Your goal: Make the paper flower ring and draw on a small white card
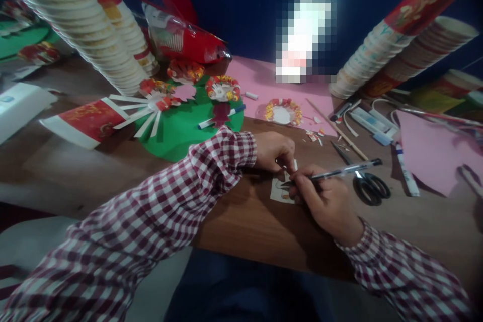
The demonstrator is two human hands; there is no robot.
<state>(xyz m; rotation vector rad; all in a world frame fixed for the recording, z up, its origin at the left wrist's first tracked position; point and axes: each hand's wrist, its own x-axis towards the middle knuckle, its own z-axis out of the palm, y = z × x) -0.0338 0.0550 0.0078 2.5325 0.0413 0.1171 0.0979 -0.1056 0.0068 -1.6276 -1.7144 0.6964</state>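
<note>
My right hand [326, 201] is closed round a pen [347, 169] with a clear barrel and black end, its tip over a small pale paper piece [281, 192] with drawn marks. My left hand [273, 151] rests at the paper's top edge, fingers curled down and pressed together; what they pinch, if anything, is too small to make out. Right of my right hand lie black-handled scissors [372, 187]. Beyond my hands, a ring of curled red and yellow paper [284, 112] sits on a pink sheet [252, 75]. Part of the small paper is hidden by my fingers.
Tall paper-cup stacks stand at the left [86, 25] and right [377, 50]. A green sheet [166, 138] bears paper flowers and a marker [221, 116]. A cut red cup [88, 121] lies left. A wooden stick [341, 133], another marker [406, 171] and a pink sheet [441, 153] are right.
</note>
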